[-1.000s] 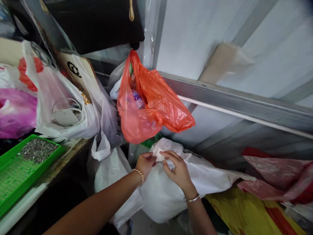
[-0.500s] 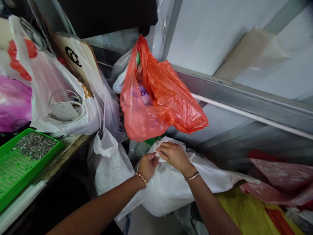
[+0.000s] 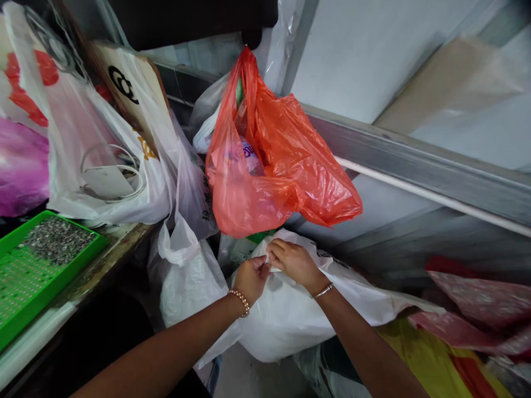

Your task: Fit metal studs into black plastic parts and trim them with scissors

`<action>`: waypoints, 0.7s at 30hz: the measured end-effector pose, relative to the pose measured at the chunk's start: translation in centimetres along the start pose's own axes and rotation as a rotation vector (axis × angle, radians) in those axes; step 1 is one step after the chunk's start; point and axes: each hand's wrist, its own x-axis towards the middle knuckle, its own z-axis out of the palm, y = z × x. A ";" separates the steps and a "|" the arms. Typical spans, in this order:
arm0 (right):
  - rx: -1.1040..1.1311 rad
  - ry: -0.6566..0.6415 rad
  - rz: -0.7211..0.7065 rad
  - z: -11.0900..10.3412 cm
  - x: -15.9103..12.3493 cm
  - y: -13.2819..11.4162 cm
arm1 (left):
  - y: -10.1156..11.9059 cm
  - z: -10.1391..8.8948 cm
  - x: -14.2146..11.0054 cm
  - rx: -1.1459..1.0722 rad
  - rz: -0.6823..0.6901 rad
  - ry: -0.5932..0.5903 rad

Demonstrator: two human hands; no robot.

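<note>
A large, full white plastic bag (image 3: 286, 315) sits low in front of me. At its gathered top, my left hand (image 3: 252, 279) pinches a bit of the white plastic between thumb and fingers. My right hand (image 3: 292, 262) is closed on the same gathered part, its fingertips close against those of the left. The exact bit of plastic between the fingers is mostly hidden. Just above both hands hangs a red plastic bag (image 3: 257, 199), with a bottle-like packed thing showing through. Another white bag (image 3: 186, 282) stands at the left of my left hand.
A green tray (image 3: 45, 298) with a heap of small metal pieces lies on a worn table edge at left. White carrier bags (image 3: 108, 193) stand behind it. A metal rail (image 3: 415, 160) runs along the wall. Yellow and red bags (image 3: 440, 359) lie at lower right.
The view has shifted slightly, so the red bag appears a little further right and higher. Both hands keep their pinch on the white bag's top, with barely any movement.
</note>
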 end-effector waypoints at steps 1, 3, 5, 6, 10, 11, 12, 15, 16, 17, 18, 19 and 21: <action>0.117 0.079 0.062 0.4 0.0 0.3 | 0.2 0.1 -0.1 -0.007 -0.002 -0.003; 0.399 0.225 0.174 0.9 -0.1 1.1 | 0.7 0.4 -0.2 -0.030 -0.006 -0.008; 0.671 0.313 0.253 1.1 -0.3 1.9 | 1.2 0.6 -0.3 -0.074 -0.042 -0.001; 0.781 0.333 0.282 1.1 -0.3 2.2 | 1.5 0.8 -0.4 -0.094 -0.066 0.005; 1.165 0.377 0.364 -0.3 -0.4 1.7 | 2.2 1.0 -0.6 -0.177 -0.172 0.054; 1.277 0.372 0.370 -0.9 -0.5 0.9 | 2.4 1.0 -0.8 -0.209 -0.186 0.055; 1.382 0.366 0.366 -1.7 -0.7 -0.2 | 2.7 0.9 -1.1 -0.243 -0.194 0.046; 1.522 0.345 0.310 -4.0 -2.1 -4.9 | 3.9 0.0 -2.6 -0.315 -0.250 -0.073; 1.500 0.330 0.286 -4.7 -2.7 -6.8 | 4.5 -0.4 -3.2 -0.328 -0.307 -0.158; 1.462 0.298 0.264 -5.4 -3.3 -8.7 | 5.1 -0.9 -3.8 -0.337 -0.379 -0.263; 1.443 0.266 0.217 -5.9 -3.8 -10.5 | 5.9 -1.3 -4.4 -0.341 -0.452 -0.371; 1.446 0.234 0.111 -6.3 -4.0 -12.2 | 6.7 -1.6 -5.0 -0.338 -0.504 -0.459; 1.409 0.189 -0.142 -6.9 -3.8 -14.9 | 8.4 -1.7 -5.6 -0.302 -0.504 -0.521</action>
